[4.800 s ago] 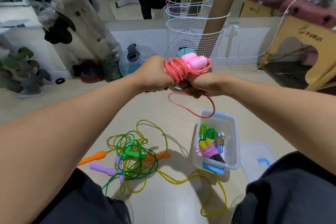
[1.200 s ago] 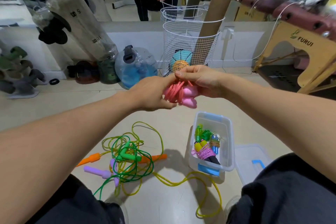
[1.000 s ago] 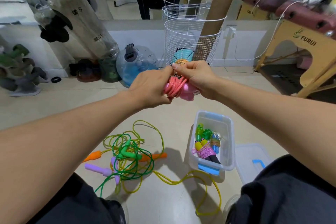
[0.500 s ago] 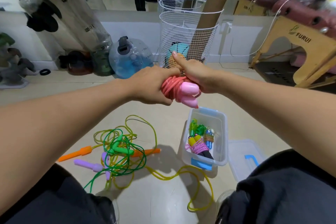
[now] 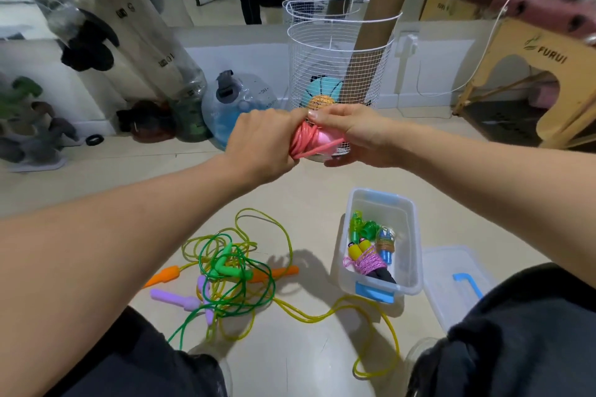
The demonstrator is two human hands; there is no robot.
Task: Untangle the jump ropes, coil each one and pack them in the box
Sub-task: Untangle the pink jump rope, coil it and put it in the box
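Both your arms reach forward at chest height, hands meeting over the floor. Your left hand (image 5: 263, 147) is clenched around a coil of pink jump rope (image 5: 301, 138), knuckles up, the loops bunched against its fingers. Your right hand (image 5: 351, 135) closes on the same bundle from the other side, thumb on top, fingers curled beneath; one strand of the rope crosses diagonally in front of the pale pink handles (image 5: 324, 140) tucked between the two hands. Below and to the right sits the clear plastic box (image 5: 416, 235) with blue latches, open, on the tile floor. Inside it lie coiled ropes: a green one (image 5: 362, 229) at the far end, a blue-handled one (image 5: 385, 245) beside it, and a yellow-handled one wound in pink cord (image 5: 367, 259) nearer you. The box's lid (image 5: 451, 280) lies flat just right of it, touching or nearly so. Left of the box, a tangle on the floor: a green rope (image 5: 235, 271) looped through a yellow rope (image 5: 322, 316) with orange handles (image 5: 164, 275), and purple handles (image 5: 175, 296) at the heap's near edge. The yellow rope trails away right, past the front of the box. Behind your hands stands a white wire basket (image 5: 338, 51) holding cardboard tubes.
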